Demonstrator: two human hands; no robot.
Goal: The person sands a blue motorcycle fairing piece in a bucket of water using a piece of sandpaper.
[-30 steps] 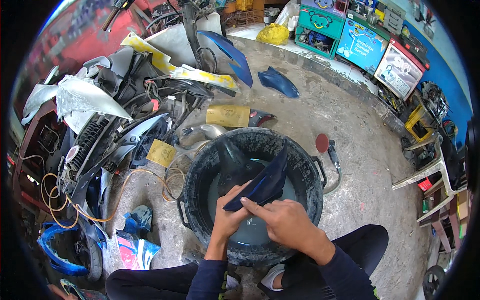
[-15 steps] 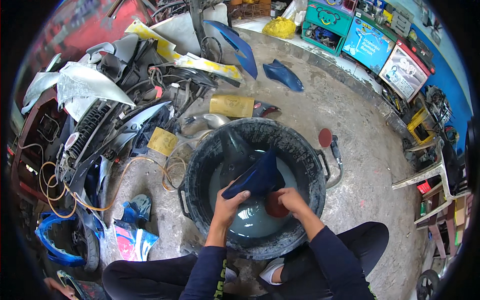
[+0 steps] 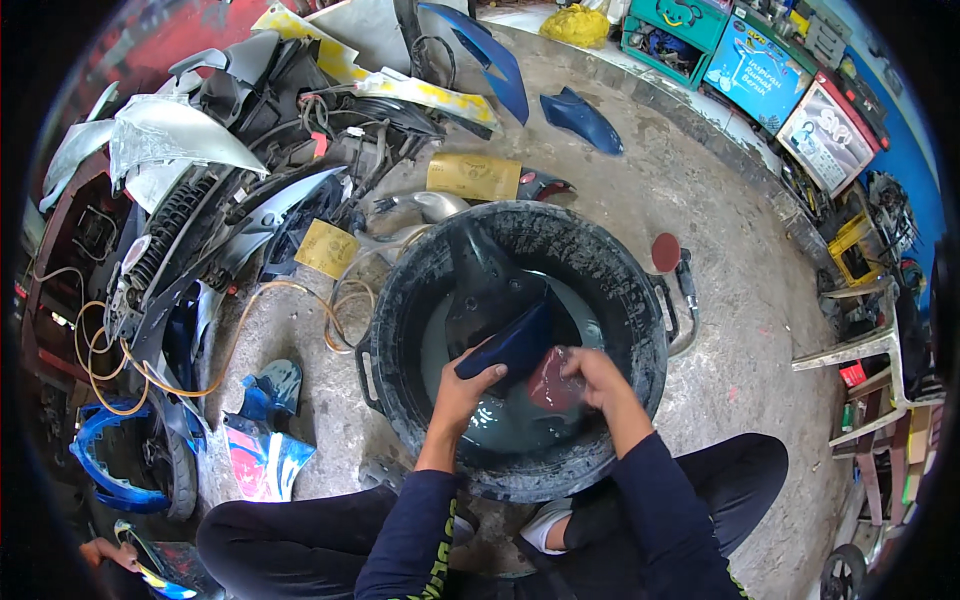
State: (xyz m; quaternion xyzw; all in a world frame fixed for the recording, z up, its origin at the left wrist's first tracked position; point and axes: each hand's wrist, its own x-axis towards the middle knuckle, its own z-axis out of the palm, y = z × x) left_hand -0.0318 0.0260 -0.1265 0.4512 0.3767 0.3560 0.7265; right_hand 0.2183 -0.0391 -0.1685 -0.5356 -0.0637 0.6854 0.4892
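A dark blue body panel is held over a large black tub of cloudy water. My left hand is closed on its near left end, with the thumb on top. A black curved piece rises behind it against the tub's far wall; I cannot tell whether the two are joined. In my right hand, a wet reddish-brown round sanding disc is pinched by its right edge. The disc hangs just below and right of the panel, over the water.
Motorcycle parts crowd the left. Sandpaper sheets and a hose lie left of and beyond the tub. A sander rests at right. A blue panel lies farther off. Another person's hand shows at lower left.
The sanding disc has tilted and moved slightly up, and now looks wet and shiny. My right hand has shifted a little up with it. The whole view has shifted slightly.
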